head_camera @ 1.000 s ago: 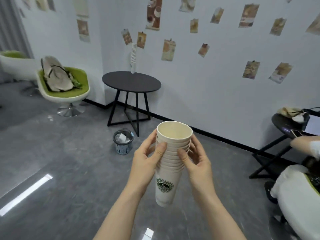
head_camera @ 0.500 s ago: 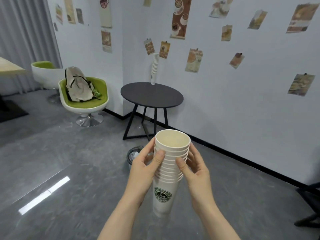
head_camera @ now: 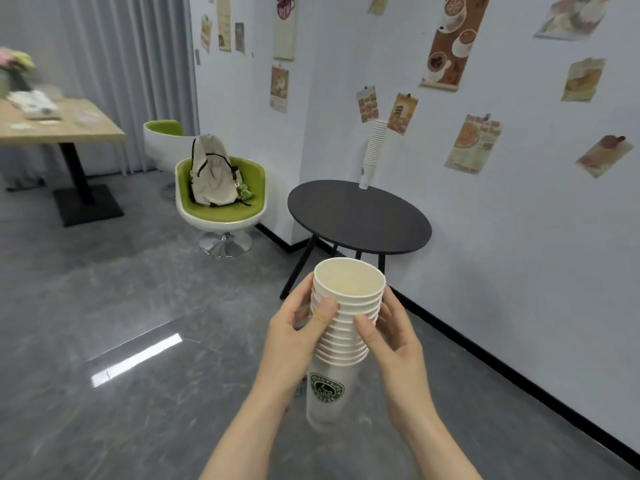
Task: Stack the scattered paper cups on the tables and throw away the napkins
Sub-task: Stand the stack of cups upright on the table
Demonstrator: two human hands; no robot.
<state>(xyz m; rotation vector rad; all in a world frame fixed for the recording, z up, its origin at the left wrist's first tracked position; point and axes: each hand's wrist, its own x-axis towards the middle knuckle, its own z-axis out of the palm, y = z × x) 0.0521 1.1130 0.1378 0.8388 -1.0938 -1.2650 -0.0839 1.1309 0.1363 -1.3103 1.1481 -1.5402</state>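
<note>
Round black desk (head_camera: 360,216) stood by the wall with a tall cup stack (head_camera: 372,154) at its far edge. In front, held stack of paper cups (head_camera: 341,344) was upright, left hand (head_camera: 294,344) and right hand (head_camera: 394,344) both in a grip round its rims.

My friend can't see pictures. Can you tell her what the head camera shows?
Two hands, left hand and right hand, hold a stack of paper cups above a grey floor. Behind stands a round black table with another cup stack, beside a green chair holding a backpack.
</note>
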